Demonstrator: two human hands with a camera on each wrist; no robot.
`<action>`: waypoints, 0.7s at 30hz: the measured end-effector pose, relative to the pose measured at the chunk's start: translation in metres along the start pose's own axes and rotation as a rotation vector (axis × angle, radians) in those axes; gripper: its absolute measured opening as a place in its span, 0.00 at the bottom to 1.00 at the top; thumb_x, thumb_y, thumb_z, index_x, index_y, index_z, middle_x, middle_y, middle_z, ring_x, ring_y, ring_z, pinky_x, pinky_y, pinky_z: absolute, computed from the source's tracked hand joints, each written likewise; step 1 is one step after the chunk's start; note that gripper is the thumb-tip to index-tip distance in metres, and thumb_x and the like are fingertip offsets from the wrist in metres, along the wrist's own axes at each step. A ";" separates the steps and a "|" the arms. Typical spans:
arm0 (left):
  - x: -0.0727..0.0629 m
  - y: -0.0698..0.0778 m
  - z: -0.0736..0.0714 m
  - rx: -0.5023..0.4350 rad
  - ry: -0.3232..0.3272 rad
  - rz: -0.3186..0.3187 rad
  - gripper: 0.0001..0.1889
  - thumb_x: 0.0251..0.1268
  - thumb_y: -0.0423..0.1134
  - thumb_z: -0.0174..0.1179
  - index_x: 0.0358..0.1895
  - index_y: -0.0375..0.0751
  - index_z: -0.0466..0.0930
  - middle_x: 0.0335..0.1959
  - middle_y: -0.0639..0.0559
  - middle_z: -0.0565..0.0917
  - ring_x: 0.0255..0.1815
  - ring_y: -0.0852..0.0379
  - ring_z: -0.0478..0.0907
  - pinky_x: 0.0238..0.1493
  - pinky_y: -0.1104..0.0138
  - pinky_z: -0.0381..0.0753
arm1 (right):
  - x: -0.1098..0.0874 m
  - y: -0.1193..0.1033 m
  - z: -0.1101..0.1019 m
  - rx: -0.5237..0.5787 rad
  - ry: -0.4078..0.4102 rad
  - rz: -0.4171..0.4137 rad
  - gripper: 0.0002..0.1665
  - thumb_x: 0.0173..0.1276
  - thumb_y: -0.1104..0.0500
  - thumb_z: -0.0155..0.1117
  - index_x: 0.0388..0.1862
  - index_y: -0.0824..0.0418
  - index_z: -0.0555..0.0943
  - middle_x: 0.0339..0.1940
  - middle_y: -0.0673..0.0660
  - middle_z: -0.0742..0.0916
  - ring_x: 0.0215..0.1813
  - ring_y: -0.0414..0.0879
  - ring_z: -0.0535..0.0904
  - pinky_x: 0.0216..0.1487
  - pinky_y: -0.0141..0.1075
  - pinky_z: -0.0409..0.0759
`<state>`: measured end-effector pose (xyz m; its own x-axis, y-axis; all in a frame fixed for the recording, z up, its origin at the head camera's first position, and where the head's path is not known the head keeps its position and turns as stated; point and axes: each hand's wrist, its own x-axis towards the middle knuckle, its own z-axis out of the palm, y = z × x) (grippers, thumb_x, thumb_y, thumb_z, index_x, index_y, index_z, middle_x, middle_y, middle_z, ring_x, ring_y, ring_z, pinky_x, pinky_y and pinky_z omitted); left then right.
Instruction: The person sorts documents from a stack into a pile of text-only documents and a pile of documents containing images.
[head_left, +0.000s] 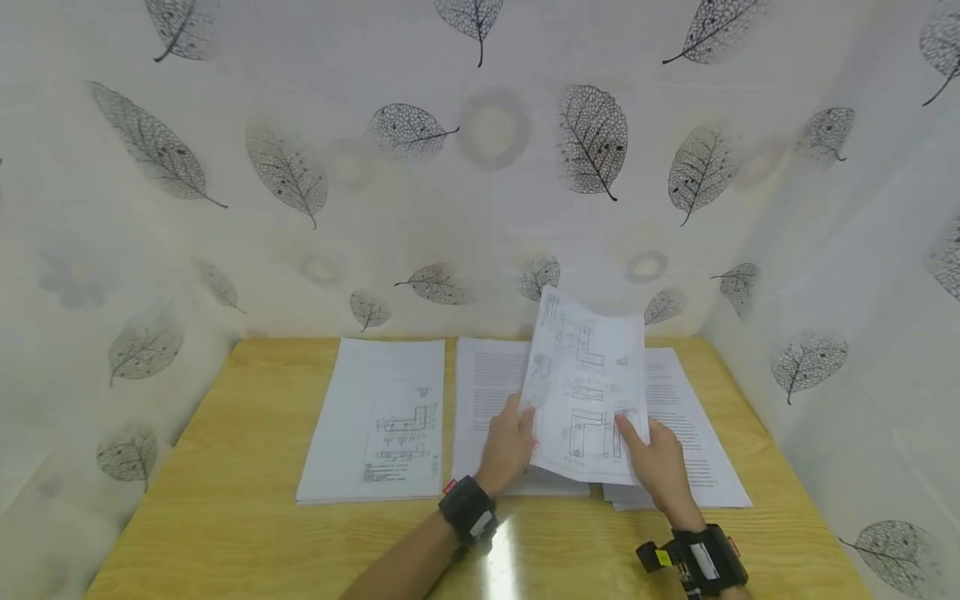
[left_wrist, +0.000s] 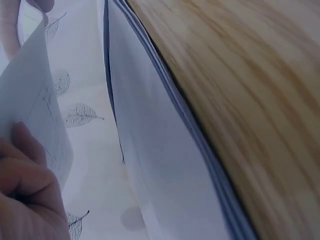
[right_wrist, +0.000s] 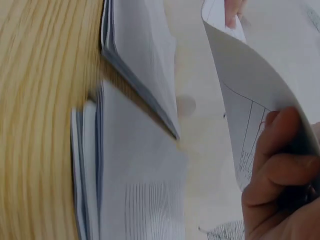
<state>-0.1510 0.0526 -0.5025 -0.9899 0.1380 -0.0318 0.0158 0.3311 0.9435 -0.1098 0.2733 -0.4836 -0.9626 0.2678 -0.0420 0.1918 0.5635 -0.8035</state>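
A paper sheet (head_left: 588,367) printed with technical drawings is held up above the table, its lower part bowed. My left hand (head_left: 508,446) pinches its left edge, and my right hand (head_left: 658,462) pinches its lower right edge with the thumb on the printed face. In the right wrist view the curled fingers (right_wrist: 272,165) of that hand lie against the back of the sheet. Behind and below it lie a middle stack of text pages (head_left: 491,392) and a right stack of text pages (head_left: 690,442), both partly hidden by the sheet.
To the left lies a stack of drawing sheets (head_left: 375,425), its top page showing a part drawing. All the stacks rest on a wooden table (head_left: 247,433). A leaf-patterned curtain (head_left: 480,192) hangs behind the table and along both sides.
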 end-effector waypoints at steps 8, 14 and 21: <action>-0.009 -0.012 -0.048 0.044 0.080 -0.032 0.15 0.79 0.48 0.41 0.54 0.45 0.71 0.29 0.50 0.78 0.22 0.56 0.75 0.16 0.61 0.76 | 0.001 -0.019 0.032 0.007 0.004 -0.004 0.28 0.75 0.47 0.54 0.65 0.63 0.69 0.37 0.62 0.87 0.24 0.43 0.81 0.21 0.33 0.77; -0.018 -0.020 -0.081 0.138 0.088 -0.082 0.19 0.80 0.53 0.37 0.52 0.44 0.71 0.25 0.50 0.77 0.19 0.56 0.75 0.16 0.62 0.75 | -0.003 -0.033 0.057 -0.013 -0.034 -0.083 0.27 0.77 0.52 0.52 0.69 0.63 0.69 0.38 0.63 0.87 0.25 0.41 0.78 0.23 0.32 0.72; -0.023 -0.035 -0.117 0.249 0.145 -0.048 0.19 0.81 0.50 0.37 0.44 0.41 0.74 0.25 0.51 0.74 0.22 0.58 0.71 0.21 0.66 0.69 | -0.009 -0.050 0.082 0.004 -0.136 -0.128 0.29 0.79 0.52 0.47 0.74 0.62 0.63 0.24 0.54 0.84 0.19 0.42 0.73 0.19 0.34 0.69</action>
<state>-0.1450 -0.0716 -0.4959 -0.9999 -0.0123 -0.0097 -0.0149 0.5557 0.8313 -0.1264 0.1782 -0.4916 -0.9961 0.0859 -0.0187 0.0654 0.5827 -0.8100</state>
